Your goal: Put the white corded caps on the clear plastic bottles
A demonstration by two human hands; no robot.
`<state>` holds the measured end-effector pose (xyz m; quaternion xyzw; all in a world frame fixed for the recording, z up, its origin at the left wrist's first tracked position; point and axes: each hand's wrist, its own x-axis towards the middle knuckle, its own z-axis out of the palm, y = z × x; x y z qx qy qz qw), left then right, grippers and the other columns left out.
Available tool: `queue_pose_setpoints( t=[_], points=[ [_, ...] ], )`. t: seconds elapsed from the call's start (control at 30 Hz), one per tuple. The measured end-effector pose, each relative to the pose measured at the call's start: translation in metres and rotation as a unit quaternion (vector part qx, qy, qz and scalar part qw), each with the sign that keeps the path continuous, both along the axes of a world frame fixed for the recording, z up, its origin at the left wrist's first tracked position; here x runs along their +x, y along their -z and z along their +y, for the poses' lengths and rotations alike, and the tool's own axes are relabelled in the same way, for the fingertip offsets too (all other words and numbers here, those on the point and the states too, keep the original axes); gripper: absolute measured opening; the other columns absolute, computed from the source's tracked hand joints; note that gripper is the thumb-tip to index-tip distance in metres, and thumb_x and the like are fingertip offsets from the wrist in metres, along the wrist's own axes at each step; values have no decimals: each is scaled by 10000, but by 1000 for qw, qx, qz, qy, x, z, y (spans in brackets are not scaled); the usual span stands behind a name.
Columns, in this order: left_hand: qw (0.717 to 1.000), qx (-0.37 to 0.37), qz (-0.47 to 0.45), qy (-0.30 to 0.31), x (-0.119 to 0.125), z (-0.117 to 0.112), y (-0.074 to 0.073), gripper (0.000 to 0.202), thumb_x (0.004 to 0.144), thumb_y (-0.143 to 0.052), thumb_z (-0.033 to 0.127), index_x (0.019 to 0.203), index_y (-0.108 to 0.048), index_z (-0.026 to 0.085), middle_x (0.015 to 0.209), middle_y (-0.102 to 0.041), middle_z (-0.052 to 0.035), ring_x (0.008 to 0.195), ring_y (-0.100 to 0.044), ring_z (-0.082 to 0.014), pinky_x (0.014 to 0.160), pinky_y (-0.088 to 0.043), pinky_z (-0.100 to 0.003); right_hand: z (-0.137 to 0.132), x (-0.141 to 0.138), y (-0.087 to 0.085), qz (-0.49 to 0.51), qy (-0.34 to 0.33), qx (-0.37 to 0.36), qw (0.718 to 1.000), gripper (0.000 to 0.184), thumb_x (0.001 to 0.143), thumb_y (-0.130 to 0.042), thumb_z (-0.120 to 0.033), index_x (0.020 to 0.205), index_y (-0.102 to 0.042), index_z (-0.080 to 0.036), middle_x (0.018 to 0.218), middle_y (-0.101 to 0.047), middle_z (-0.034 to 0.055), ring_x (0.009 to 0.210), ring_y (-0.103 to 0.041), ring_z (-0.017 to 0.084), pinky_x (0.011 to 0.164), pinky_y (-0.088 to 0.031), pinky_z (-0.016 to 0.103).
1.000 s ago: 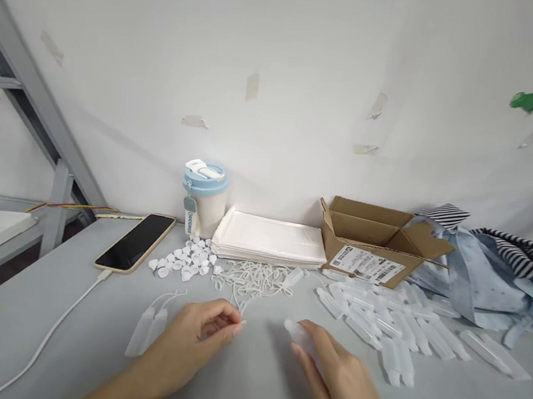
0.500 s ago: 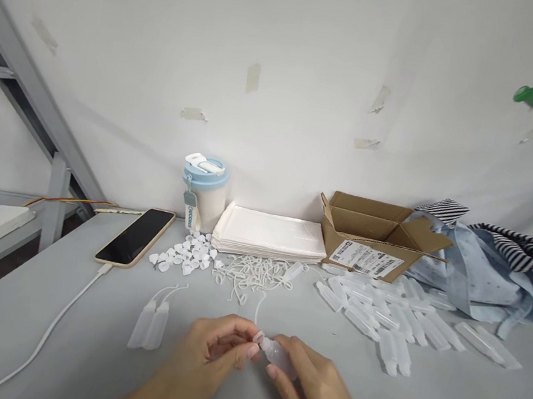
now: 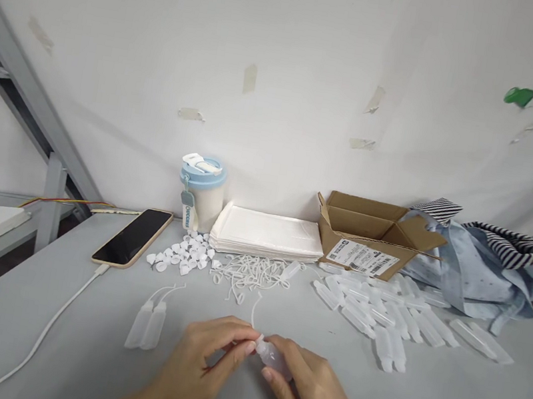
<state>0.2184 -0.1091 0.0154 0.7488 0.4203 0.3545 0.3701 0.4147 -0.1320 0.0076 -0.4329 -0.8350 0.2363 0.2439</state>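
One translucent vial (image 3: 274, 357) between fingers (image 3: 292, 355)

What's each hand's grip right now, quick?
Left hand: closed, pinching the white cord at one end of the clear bottle.
Right hand: closed, holding that bottle.

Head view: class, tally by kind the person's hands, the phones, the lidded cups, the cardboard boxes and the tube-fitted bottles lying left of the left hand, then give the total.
Hands: 2 (left hand, right hand)
Phone: 1
Lidded cup: 1
Cardboard box: 1
Tube-fitted bottles at left: 2
Total: 7
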Motion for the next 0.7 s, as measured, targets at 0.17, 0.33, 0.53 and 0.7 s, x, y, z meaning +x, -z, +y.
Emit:
queue_pose_setpoints(
  t=[0.17,0.33,0.53,0.7],
  points=[
    [1000,-2,20,-16,-1,-2,1,160,884,-540,309,865,-692,261,818,-745,15,719,-680,-170,696,-537,-267,0,0,-1,-12,8,5,1000,284,967,-349,-247,1205,-476,-157,924,-722,95,796,-703,214,674,-548,304],
    [999,1,36,-6,-2,-3,2,173,897,-519,313,877,-683,258,828,-749,10,729,-682,-175,699,-524,-266,1,0,1,-10,7,27,1000,323,964,-339,-228,1275,-403,-169,895,-728,79,744,-709,211,631,-548,296],
    [999,9,37,11,-1,-2,0,169,903,-502,267,859,-664,253,804,-735,20,712,-665,-156,688,-513,-247,-1,0,4,-3,-10,50,999,366,969,-336,-225,1332,-316,-189,888,-732,69,696,-702,203,586,-539,283],
    [999,41,22,13,-1,-1,-1,141,890,-525,227,869,-663,242,839,-738,16,718,-674,-143,690,-534,-234,-2,0,1,10,7,44,999,296,952,-364,-211,1249,-367,-215,868,-727,41,685,-701,197,606,-540,283]
  ],
)
